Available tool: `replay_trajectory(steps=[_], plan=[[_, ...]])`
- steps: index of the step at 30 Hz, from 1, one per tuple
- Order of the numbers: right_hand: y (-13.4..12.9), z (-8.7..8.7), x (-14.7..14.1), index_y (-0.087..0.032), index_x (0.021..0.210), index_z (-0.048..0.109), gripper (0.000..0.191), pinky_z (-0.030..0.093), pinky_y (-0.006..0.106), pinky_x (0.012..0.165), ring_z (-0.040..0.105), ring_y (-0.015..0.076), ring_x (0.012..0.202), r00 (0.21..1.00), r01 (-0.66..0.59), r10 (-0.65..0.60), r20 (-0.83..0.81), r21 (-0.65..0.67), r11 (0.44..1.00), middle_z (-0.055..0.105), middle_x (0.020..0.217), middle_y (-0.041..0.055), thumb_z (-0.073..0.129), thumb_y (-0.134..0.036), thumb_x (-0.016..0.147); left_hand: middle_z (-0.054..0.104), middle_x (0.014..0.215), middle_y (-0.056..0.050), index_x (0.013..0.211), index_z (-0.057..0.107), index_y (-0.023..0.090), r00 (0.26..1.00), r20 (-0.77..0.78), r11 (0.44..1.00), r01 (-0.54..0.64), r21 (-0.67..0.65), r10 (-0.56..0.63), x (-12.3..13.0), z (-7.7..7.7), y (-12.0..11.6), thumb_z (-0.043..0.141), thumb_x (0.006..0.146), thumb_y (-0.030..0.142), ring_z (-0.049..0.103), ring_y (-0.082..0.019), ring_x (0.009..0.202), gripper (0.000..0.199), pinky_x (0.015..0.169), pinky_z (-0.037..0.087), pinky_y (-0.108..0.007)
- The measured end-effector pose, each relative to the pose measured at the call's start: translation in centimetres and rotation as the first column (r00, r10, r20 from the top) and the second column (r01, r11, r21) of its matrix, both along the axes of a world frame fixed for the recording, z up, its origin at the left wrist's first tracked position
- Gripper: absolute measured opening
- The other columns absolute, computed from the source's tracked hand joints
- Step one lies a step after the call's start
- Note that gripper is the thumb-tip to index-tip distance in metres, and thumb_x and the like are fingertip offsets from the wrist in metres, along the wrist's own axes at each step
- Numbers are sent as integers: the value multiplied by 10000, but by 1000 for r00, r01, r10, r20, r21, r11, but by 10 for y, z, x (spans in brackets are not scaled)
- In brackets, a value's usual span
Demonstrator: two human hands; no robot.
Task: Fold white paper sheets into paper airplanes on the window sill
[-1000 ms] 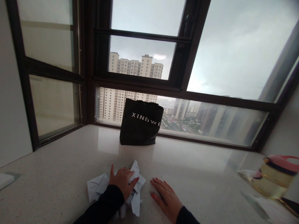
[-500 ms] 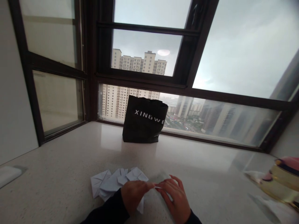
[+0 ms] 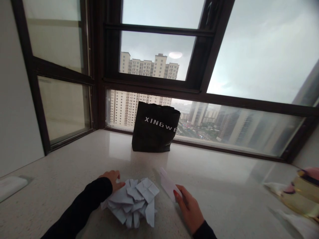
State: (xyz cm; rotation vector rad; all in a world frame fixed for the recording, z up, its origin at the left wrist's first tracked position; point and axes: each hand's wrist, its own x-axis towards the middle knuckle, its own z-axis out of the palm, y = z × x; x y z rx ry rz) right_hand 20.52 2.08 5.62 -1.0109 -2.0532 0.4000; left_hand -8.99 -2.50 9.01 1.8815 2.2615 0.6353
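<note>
My right hand pinches a folded sheet of white paper between thumb and fingers, tilted a little above the counter. To its left lies a loose pile of folded white paper pieces, with a creased square on top. At the pile's far left edge is my left hand, back upward, its thumb and fingertips apart with a gap between them. Whether its fingers touch the paper below is partly hidden by the hand.
A black bag with white lettering stands upright on the speckled white counter, before the window. To the right is a yellow and pink object beside clear plastic wrapping. A white item lies at the left edge.
My hands have parted from over the folded paper. The left moved left and away to the pile's edge. The right now holds the folded sheet lower right, and more of the pile shows.
</note>
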Motion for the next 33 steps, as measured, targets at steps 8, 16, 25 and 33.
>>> replay_trajectory(steps=[8, 16, 25, 33], plan=[[5, -15, 1, -176, 915, 570, 259, 433, 327, 739, 555, 205, 819, 988, -62, 72, 135, -75, 995, 626, 864, 75, 387, -279, 763, 510, 478, 67, 732, 548, 173, 986, 162, 994, 53, -92, -37, 8, -17, 7, 626, 446, 270, 525, -139, 507, 312, 461, 356, -200], [7, -15, 2, -187, 917, 559, 249, 443, 313, 745, 563, 196, 825, 990, -87, 93, 101, -63, 994, 624, 853, 70, 376, -276, 773, 529, 437, 59, 628, 528, 182, 940, 341, 998, 3, 65, -26, -6, -9, 20, 512, 575, 297, 524, -130, 453, 128, 443, 368, -204], [4, -13, 2, -184, 945, 557, 282, 449, 310, 736, 563, 197, 836, 989, -125, 127, 74, -23, 992, 625, 878, 76, 341, -284, 795, 616, 819, -25, 932, 511, 131, 926, 376, 945, -94, 312, -32, -20, 28, 11, 306, 718, 364, 556, -151, 766, 377, 676, 408, -218], [2, -9, 1, -177, 972, 541, 301, 449, 298, 741, 563, 191, 858, 991, -117, 118, 68, -14, 993, 619, 925, 77, 323, -295, 800, 637, 707, -16, 732, 617, 180, 980, 196, 993, -39, 115, 16, -6, 11, 9, 429, 600, 119, 578, -192, 710, 239, 656, 415, -292]])
